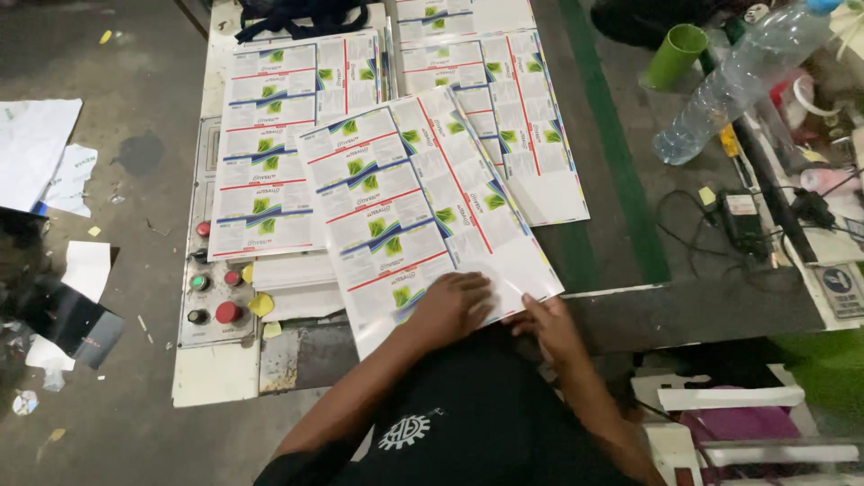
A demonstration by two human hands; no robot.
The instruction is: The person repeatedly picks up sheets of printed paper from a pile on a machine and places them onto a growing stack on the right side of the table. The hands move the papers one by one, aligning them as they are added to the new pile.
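— Grey concrete floor (135, 117) on the left, scattered with paper scraps (36, 148); what sits on the tabletop (621, 310)?

— Printed label sheets, white with green leaf marks and red lines. One stack (270, 153) lies at the left, another stack (504, 117) at the right, and a top sheet (423, 202) lies tilted across both, its near edge hanging over the tabletop's front.

— Where are the hands?

— Both at that near edge. The left hand (454, 306) lies flat on the top sheet's lower corner, fingers spread and pressing down, grip released. The right hand (551, 328) is just beside it, fingertips touching the sheet's edge; whether its grip pinches the paper I cannot tell.

— Anything by the stacks?

— A control panel (214, 270) just left of them, with red and green buttons (227, 312). Yellow tabs (261, 304) lie beside a white pile under the left stack.

— And on the right?

— A green stripe (621, 153) runs down the tabletop. Beyond it lie a clear plastic bottle (738, 81) on its side, a green cup (675, 56) and black cables (693, 225).
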